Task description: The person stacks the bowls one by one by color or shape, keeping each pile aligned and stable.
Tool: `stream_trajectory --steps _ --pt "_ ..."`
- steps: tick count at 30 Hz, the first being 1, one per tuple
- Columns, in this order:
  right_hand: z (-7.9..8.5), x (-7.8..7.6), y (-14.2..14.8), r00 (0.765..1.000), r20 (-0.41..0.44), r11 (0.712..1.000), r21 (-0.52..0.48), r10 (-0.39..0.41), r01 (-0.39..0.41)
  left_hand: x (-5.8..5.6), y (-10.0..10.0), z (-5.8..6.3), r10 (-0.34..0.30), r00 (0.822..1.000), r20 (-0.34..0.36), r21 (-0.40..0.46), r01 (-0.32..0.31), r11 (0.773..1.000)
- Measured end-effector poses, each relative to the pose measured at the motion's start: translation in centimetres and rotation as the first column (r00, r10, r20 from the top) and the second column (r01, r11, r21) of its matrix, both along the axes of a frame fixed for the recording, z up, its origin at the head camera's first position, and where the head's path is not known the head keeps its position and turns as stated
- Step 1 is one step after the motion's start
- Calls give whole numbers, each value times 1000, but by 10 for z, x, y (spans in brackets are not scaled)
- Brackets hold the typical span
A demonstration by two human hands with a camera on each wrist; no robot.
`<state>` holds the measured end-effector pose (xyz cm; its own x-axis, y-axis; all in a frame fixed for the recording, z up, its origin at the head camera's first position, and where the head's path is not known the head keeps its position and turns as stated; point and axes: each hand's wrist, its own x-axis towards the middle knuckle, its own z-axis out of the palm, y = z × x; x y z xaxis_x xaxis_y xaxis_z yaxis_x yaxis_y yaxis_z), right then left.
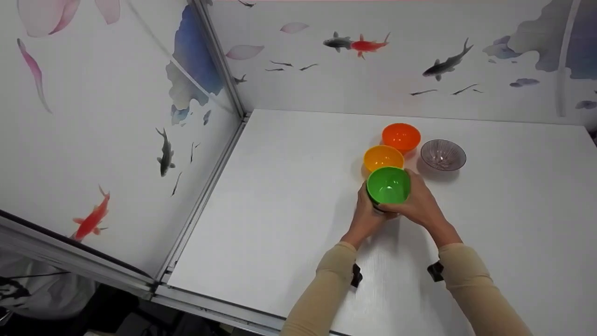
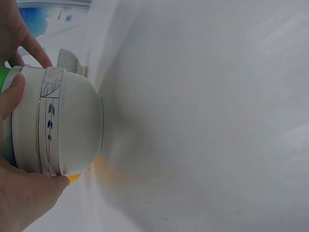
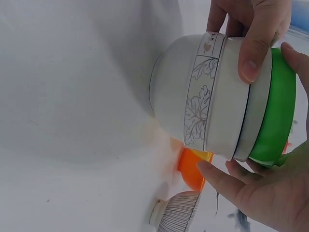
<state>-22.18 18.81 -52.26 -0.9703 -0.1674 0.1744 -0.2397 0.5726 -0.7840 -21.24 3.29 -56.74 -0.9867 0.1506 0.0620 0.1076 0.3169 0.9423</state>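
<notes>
Both hands hold a stack of bowls in front of me. A green bowl [image 1: 388, 185] sits nested on top of white bowls [image 3: 193, 96] with a grey leaf pattern. My left hand [image 1: 367, 212] grips the stack's left side, thumb on the rim. My right hand [image 1: 421, 201] curls round its right side. In the left wrist view the white bowl [image 2: 63, 125] fills the left edge, with my left hand [image 2: 19, 200] round it. In the right wrist view the green bowl [image 3: 276, 121] shows above the white rims, with my right hand [image 3: 251, 193] beneath. Whether the stack touches the table is unclear.
A yellow bowl [image 1: 383, 157] stands just behind the stack, an orange bowl [image 1: 401, 136] behind that, and a ribbed purple-grey bowl [image 1: 443, 154] to the right. The white table [image 1: 289, 186] meets painted fish walls at the left and back; its front edge is near.
</notes>
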Motion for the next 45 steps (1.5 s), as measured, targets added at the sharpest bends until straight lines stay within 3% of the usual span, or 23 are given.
stream_trajectory --steps 26,31,37,45 --pt "6 -12 -2 999 22 999 26 45 -46 -7 0 2 22 1000 13 -21 -22 1000" --pt "9 -11 4 995 88 997 53 45 -50 -6 0 1 22 1000 11 -20 -22 1000" --pt "16 -16 18 978 210 993 117 -12 -13 -1 1 0 23 999 28 -25 -22 999" --pt "22 -29 36 981 196 994 104 11 -32 4 0 -2 7 999 52 -6 -6 1000"
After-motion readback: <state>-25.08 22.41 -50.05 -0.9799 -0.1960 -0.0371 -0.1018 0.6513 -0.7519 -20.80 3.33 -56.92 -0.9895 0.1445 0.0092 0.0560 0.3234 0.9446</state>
